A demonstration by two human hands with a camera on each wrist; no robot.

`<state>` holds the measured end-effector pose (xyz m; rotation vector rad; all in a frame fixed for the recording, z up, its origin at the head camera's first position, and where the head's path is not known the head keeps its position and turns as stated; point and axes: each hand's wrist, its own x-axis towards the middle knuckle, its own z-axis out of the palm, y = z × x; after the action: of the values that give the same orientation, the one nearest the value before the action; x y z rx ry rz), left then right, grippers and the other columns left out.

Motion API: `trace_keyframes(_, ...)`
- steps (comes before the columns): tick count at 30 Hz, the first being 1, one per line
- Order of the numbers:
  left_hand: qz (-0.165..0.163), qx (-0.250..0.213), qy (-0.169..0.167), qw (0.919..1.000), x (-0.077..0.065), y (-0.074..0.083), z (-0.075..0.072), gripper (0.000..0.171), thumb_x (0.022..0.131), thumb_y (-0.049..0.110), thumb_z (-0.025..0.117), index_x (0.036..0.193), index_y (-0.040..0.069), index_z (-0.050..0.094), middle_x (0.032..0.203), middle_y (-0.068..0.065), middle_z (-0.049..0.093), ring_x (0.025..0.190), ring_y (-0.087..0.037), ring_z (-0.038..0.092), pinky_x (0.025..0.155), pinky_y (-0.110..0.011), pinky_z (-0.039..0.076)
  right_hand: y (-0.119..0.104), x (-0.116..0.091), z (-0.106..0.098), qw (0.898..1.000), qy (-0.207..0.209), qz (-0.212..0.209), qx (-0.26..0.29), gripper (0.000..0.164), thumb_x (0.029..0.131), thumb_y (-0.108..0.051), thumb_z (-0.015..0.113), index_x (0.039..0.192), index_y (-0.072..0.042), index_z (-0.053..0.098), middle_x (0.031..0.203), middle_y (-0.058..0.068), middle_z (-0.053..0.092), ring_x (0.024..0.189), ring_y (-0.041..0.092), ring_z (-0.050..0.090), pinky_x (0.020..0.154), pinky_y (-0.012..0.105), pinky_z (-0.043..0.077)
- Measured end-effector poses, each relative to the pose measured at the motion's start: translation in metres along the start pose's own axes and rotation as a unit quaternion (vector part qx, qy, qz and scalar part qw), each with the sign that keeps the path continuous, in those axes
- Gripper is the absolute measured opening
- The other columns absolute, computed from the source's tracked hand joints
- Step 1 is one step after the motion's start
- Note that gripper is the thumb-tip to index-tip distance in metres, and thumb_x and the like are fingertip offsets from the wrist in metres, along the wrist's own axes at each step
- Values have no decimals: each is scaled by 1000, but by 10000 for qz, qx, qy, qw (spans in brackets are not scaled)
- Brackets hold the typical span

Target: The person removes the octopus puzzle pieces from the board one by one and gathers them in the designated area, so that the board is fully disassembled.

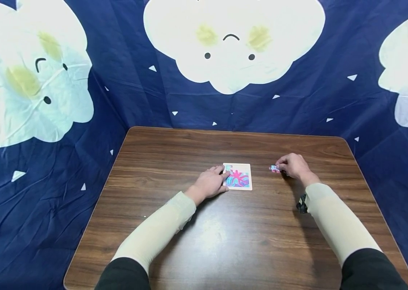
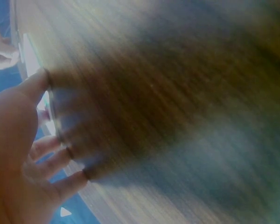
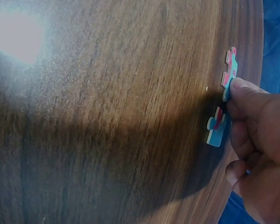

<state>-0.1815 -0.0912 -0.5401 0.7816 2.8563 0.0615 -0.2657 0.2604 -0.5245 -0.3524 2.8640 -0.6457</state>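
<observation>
A small square jigsaw puzzle [image 1: 238, 180] in a pale frame shows a pink octopus-like shape on blue and purple. My left hand [image 1: 209, 183] rests at its left edge with fingers spread, one fingertip over the picture. In the left wrist view the left hand [image 2: 18, 144] has its fingers extended to the frame's edge. To the right of the puzzle, my right hand [image 1: 294, 166] pinches a pink and blue puzzle piece [image 1: 274, 168]. The right wrist view shows that piece [image 3: 230, 70] at the thumb tip, and another blue and pink piece [image 3: 216, 134] lying beneath the fingers.
Both hands work over a brown wood-grain table [image 1: 204, 233] with rounded corners. Dark blue fabric [image 1: 128, 80] with white clouds hangs behind and at the sides. A dark object [image 1: 301, 204] sits at the right wrist.
</observation>
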Motion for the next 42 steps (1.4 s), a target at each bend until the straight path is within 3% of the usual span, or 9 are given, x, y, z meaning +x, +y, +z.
trace_keyframes(4, 4, -29, -9, 10000, 1, 0, 1, 70, 99, 57, 59, 157, 21, 44, 164, -15, 37, 149, -34, 39, 120, -45, 39, 3, 2, -1, 10000, -35, -19, -8, 9, 94, -18, 74, 93, -13, 81, 92, 5, 77, 89, 27, 66, 83, 47, 51)
trace_keyframes(8, 34, -20, 10, 10000, 2, 1, 1, 70, 99, 57, 59, 157, 21, 45, 163, -15, 38, 149, -34, 40, 119, -44, 39, 0, 4, -6, 9997, -230, -29, -20, 11, 96, -19, 72, 94, -11, 79, 90, 4, 76, 84, 24, 63, 77, 41, 50)
trace_keyframes(12, 50, -16, 71, 10000, 1, 0, 1, 69, 99, 56, 60, 156, 21, 46, 162, -15, 40, 148, -34, 41, 119, -45, 40, -13, 5, -10, 9993, -180, -319, -32, 10, 94, -20, 73, 95, -11, 78, 89, 3, 76, 84, 24, 65, 77, 41, 51)
trace_keyframes(21, 170, -32, 130, 9998, 0, -2, 5, 66, 102, 55, 56, 160, 30, 39, 162, -16, 39, 148, -35, 41, 120, -48, 37, -72, 11, 2, 9944, 9, -1033, 242, 10, 94, -21, 74, 98, -13, 78, 87, -1, 76, 84, 21, 67, 82, 43, 54)
trace_keyframes(27, 257, -52, 211, 9994, 1, -3, 5, 57, 102, 53, 57, 154, 32, 49, 160, -17, 42, 146, -37, 43, 118, -50, 41, -110, 16, 27, 9919, -199, -1186, 421, 10, 94, -22, 73, 97, -14, 79, 85, -3, 75, 81, 16, 66, 79, 39, 53)
trace_keyframes(31, 185, -109, 224, 9995, 0, -4, 5, 57, 100, 53, 60, 152, 32, 53, 159, -17, 43, 146, -36, 44, 116, -49, 43, -129, 22, 48, 9932, -416, -1006, 423, 12, 94, -23, 72, 97, -15, 79, 83, -4, 75, 77, 14, 65, 76, 36, 53)
trace_keyframes(35, 131, -159, 188, 9996, -1, -3, 4, 56, 100, 54, 60, 151, 33, 53, 161, -16, 41, 147, -36, 43, 115, -50, 44, -140, 25, 64, 9969, -459, -560, 312, 14, 93, -26, 71, 96, -16, 80, 86, -3, 77, 81, 16, 68, 79, 37, 56)
trace_keyframes(42, 127, -240, 90, 9996, -1, -2, 3, 55, 101, 53, 58, 152, 34, 52, 164, -16, 37, 148, -36, 42, 116, -51, 43, -154, 22, 71, 9990, -260, 87, 358, 21, 91, -34, 74, 95, -15, 82, 95, 1, 80, 97, 26, 73, 86, 44, 58)
